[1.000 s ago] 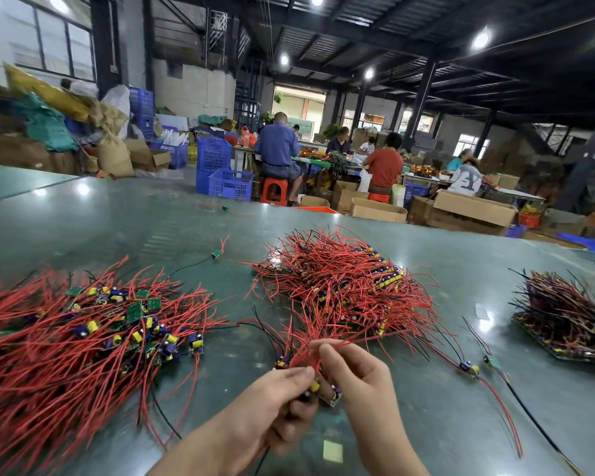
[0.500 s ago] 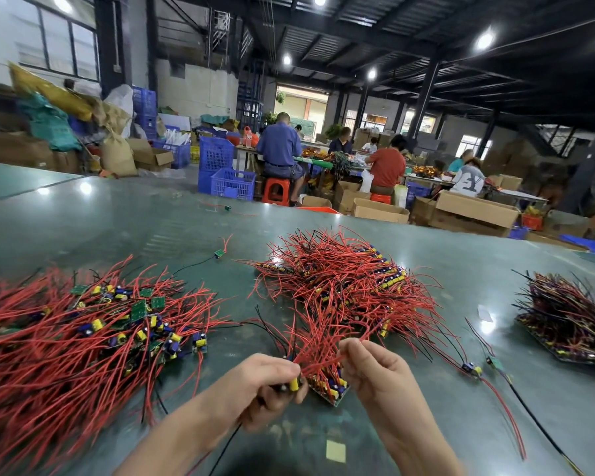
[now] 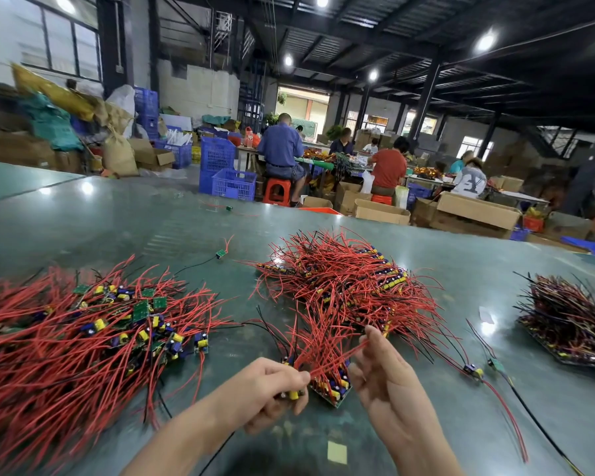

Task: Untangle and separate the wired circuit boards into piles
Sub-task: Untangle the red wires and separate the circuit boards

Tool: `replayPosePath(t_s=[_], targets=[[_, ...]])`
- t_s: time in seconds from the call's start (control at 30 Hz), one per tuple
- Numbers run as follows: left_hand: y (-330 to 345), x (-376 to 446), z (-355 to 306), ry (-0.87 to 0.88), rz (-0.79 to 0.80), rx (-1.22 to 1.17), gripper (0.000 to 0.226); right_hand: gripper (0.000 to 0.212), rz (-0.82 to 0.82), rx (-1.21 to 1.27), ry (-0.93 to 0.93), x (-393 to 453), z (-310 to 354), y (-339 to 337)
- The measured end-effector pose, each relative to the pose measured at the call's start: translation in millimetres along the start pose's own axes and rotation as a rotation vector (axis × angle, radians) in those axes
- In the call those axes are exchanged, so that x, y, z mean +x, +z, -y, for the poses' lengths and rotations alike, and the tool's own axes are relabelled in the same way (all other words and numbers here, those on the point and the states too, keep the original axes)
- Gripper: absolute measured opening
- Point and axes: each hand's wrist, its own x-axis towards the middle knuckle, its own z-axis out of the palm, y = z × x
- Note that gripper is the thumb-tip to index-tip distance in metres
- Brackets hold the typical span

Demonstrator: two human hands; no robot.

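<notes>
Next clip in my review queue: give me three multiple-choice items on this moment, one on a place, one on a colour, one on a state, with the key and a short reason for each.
1. Where does the dark, mostly black-wired pile lie on the table?
A. far right
B. far left
C. under the hands

2. What colour are most wires in the large pile at the left?
A. white
B. red
C. blue

3. What is the left hand doing?
A. lying flat on the table
B. hanging idle, off the boards
C. gripping a small bunch of boards at their base

Key:
1 A, it sits at the right edge, apart from the middle pile.
2 B, red wires fan out across that pile, over green boards with yellow parts.
3 C, its fingers curl round the bunch, while the right hand fingers the red wires rising from it.
</notes>
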Motion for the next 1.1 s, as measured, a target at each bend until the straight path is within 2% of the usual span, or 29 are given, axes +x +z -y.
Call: replayPosePath(t_s=[0.1, 0.2, 0.33, 0.4, 0.5, 0.57, 0.73, 0.8, 0.87, 0.93, 1.0, 1.1], targets=[[1, 2, 1, 0.035, -0.017, -0.012, 0.023, 0.007, 0.010, 0.055, 0.011, 0, -1, 1], [7, 6, 3, 0.065, -0.032, -0.062, 0.028, 0.009, -0.044, -0.020, -0.087, -1, -2, -2], [9, 6, 4, 0.120, -0.082, -0.030, 0.028, 0.019, -0.179, -0.257, -0.439, -5, -5, -2], [11, 6, 5, 0.148, -0.109, -0.005, 0.026, 0.021, -0.229, -0.267, -0.539, -7, -8, -2], [13, 11, 16, 0.211, -0.214, 0.219, 0.021, 0.020, -0.227, -0.248, -0.550, -6, -11, 0], [14, 13, 23, 0.224, -0.262, 0.325, 0.027, 0.019, -0.205, -0.217, -0.526, -5, -10, 0], [14, 15, 27, 0.207, -0.244, 0.308, 0.031, 0.023, -0.239, -0.178, -0.496, 0, -10, -9], [15, 14, 24, 0.239, -0.227, 0.289, 0.025, 0.020, -0.290, -0.361, -0.667, 0, -12, -11], [16, 12, 19, 0.254, -0.195, 0.245, 0.024, 0.014, -0.327, -0.609, -0.917, -3, -12, -10], [18, 10, 14, 0.250, -0.163, 0.195, 0.025, 0.018, -0.353, -0.736, -1.078, -4, -12, -12], [18, 8, 12, 0.244, -0.136, 0.184, 0.026, 0.014, -0.334, -0.717, -1.032, -4, -11, -11], [12, 8, 12, 0.233, -0.136, 0.204, 0.027, 0.003, -0.199, -0.467, -0.707, -4, -9, -9]])
